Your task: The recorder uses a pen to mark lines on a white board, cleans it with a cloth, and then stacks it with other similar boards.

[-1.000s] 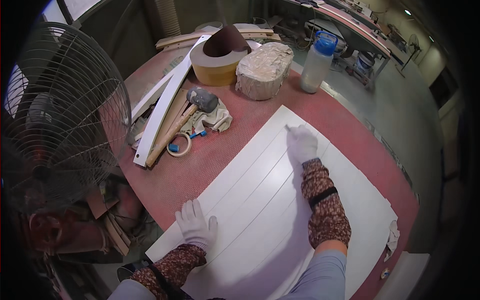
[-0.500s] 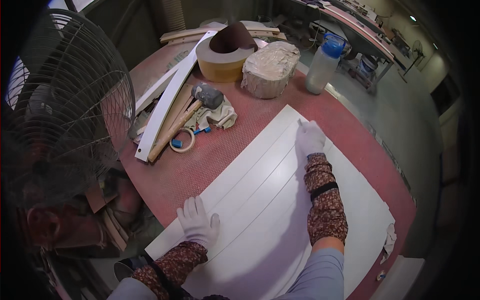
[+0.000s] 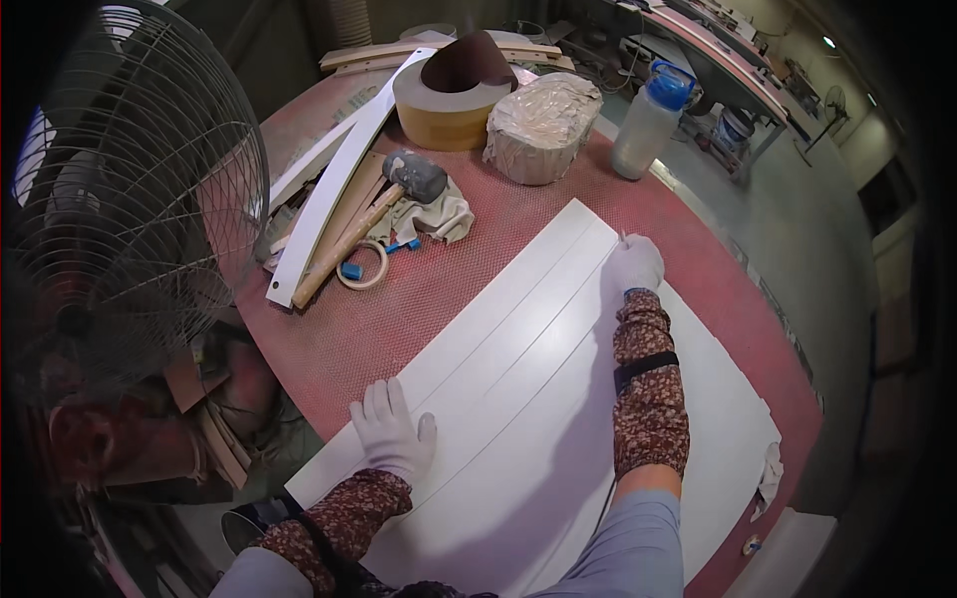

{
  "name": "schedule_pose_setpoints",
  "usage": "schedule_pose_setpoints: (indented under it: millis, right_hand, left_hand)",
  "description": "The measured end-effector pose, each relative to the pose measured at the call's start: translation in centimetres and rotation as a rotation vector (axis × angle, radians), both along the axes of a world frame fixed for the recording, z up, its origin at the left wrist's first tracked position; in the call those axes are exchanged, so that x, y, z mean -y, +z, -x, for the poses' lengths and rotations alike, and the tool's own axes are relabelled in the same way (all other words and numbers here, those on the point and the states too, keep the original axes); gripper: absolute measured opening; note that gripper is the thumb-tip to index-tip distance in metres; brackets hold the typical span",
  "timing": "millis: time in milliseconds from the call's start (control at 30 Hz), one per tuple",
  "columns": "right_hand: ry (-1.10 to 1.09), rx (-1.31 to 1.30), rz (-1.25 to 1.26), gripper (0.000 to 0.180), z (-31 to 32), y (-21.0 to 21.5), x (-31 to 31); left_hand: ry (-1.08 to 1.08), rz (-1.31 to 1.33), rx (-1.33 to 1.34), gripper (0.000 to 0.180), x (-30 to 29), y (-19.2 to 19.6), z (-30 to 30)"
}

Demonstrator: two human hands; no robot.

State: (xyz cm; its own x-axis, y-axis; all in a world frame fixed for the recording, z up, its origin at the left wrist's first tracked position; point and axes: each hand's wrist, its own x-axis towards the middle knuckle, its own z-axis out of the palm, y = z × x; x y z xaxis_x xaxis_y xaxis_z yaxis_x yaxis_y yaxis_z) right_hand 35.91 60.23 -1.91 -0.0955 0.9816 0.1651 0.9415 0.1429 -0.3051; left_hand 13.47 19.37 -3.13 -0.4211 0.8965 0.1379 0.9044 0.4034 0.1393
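A large white panel (image 3: 498, 399) with several thin parallel grooves lies across the red table. My left hand (image 3: 397, 437), in a white glove, rests flat on the panel near its left edge, fingers spread. At the panel's far end my right hand (image 3: 636, 264), also gloved, is closed with its fingers pressed together beside a groove. A small thin tip sticks out ahead of the right fingers; what it belongs to is hidden in the grip. Patterned sleeve covers wrap both forearms.
A rubber mallet (image 3: 416, 176), a tape roll (image 3: 382, 267) and white strips (image 3: 349, 179) lie left on the red table (image 3: 329, 349). Behind stand an edge-banding roll (image 3: 449, 125), a wrapped bundle (image 3: 543, 130) and a blue-lidded bottle (image 3: 643, 130). A caged fan (image 3: 140, 199) stands left.
My right hand has moved a little right, from the panel's surface toward its far right edge. My left hand stays flat in nearly the same place.
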Motion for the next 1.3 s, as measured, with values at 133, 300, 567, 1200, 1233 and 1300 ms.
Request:
schedule_pose_setpoints:
  millis: [133, 300, 567, 1200, 1233, 1300]
  right_hand:
    - [-0.016, -0.056, 0.004, 0.029, -0.1, -0.1, 0.6]
    - [-0.012, -0.097, 0.063, 0.031, -0.1, -0.3, 1.0]
    - [-0.028, -0.03, 0.075, 0.033, 0.1, 0.7, 0.3]
    - [0.744, -0.01, -0.074, 0.025, 6.3, 0.4, 16.5]
    - [0.847, -0.031, -0.088, 0.024, 7.6, -0.3, 18.5]
    - [0.938, -0.056, -0.11, 0.024, 8.3, -0.6, 19.2]
  left_hand:
    - [0.014, 0.005, 0.03, 0.082, 0.1, 0.3, -0.2]
    - [0.005, 0.018, 0.091, 0.084, 0.0, 0.4, -0.2]
    - [0.001, 0.016, 0.083, 0.085, 0.0, 0.3, -0.2]
    - [-0.075, -0.039, 0.004, 0.08, -0.4, 0.2, -0.4]
    - [-0.013, 0.009, 0.06, 0.081, -0.4, 0.5, 0.1]
    - [0.027, -0.022, -0.024, 0.084, 0.2, -0.1, 0.4]
